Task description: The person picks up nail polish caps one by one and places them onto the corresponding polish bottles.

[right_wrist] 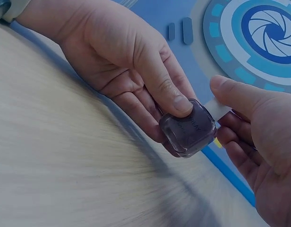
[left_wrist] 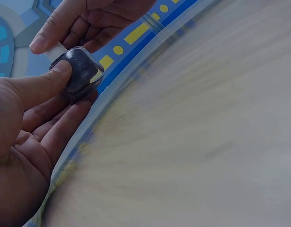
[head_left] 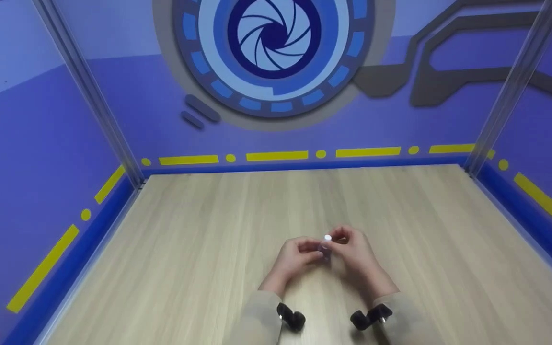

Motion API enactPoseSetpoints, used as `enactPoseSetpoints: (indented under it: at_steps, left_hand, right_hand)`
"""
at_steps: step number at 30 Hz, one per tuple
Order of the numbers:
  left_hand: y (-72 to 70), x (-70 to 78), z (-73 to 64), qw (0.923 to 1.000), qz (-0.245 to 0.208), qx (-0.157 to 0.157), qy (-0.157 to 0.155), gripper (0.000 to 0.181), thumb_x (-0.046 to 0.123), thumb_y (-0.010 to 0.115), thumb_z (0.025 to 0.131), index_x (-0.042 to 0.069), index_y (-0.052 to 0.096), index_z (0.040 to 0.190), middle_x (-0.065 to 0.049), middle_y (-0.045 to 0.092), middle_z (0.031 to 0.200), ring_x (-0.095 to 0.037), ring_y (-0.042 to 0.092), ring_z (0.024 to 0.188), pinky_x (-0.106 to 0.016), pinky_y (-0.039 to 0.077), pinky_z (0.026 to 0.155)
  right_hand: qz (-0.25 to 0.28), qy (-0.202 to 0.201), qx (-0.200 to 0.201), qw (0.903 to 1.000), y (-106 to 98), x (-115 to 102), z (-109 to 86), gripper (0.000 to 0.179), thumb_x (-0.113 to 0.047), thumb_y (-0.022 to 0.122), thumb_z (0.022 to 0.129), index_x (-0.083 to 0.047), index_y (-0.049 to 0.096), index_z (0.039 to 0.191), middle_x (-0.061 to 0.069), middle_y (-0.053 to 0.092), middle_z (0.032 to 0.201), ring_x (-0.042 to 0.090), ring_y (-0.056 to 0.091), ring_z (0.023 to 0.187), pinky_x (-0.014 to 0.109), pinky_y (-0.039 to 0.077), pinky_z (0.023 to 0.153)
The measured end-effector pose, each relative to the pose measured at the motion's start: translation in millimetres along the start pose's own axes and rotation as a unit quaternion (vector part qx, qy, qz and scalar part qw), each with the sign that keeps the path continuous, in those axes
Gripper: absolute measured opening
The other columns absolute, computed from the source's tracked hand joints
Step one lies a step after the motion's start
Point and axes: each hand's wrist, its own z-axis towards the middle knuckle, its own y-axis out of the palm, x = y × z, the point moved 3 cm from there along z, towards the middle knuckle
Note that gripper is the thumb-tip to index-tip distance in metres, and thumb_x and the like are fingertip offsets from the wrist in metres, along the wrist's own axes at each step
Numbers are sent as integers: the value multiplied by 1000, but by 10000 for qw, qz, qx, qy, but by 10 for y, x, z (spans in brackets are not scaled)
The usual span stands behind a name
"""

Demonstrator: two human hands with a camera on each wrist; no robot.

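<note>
A small squarish nail polish bottle (right_wrist: 189, 133) of clear glass with dark purple-grey polish sits between both hands above the table. My left hand (head_left: 295, 257) grips the bottle's body, the thumb pressed on its front face and fingers behind it. On the bottle's white cap (right_wrist: 217, 109), my right hand (head_left: 356, 252) has a pinch with thumb and fingers. Cap and bottle appear joined, though fingers partly cover the neck. In the head view the cap shows as a bright white spot, and most of the bottle is hidden by the fingers.
A light wood-grain table (head_left: 199, 230) spreads beneath the hands. Blue-purple panels with yellow dashes (head_left: 277, 156) wall it at the back and both sides, joined by metal corner posts (head_left: 96, 96). Black devices (head_left: 291, 317) are strapped at both sleeved wrists.
</note>
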Motion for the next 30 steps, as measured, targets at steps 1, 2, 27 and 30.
enactPoseSetpoints:
  at_steps: [1,2,27,30]
  left_hand:
    - [0,1,-1,10000,9,3,-5,22,-1,74,90,-1,74,113,-16,78,113,-22,75,106,-28,62,90]
    - [0,2,-1,10000,-2,5,-7,23,-1,74,90,-1,74,113,-16,78,114,-22,75,106,-28,62,90]
    - [5,-6,5,9999,-5,112,-103,25,-1,75,90,-6,72,114,-21,76,116,-26,75,107,-29,62,89]
    - [4,-3,8,9999,39,133,-94,26,-1,75,89,-5,72,115,-21,76,116,-28,75,108,-29,62,90]
  right_hand:
    - [-29,-22,-10,10000,-4,-2,-2,17,-11,82,85,-4,70,94,8,71,96,16,65,89,20,53,79]
    - [-23,-31,-34,10000,-9,-4,-5,17,-11,82,85,-4,70,94,8,71,97,16,65,90,20,53,79]
    - [222,-229,-593,9977,-38,-40,-46,19,-9,73,93,-3,75,111,10,74,108,16,67,99,18,54,87]
    - [222,-203,-468,9985,-26,-39,-37,16,-10,74,93,-3,76,107,8,75,104,15,67,97,18,53,85]
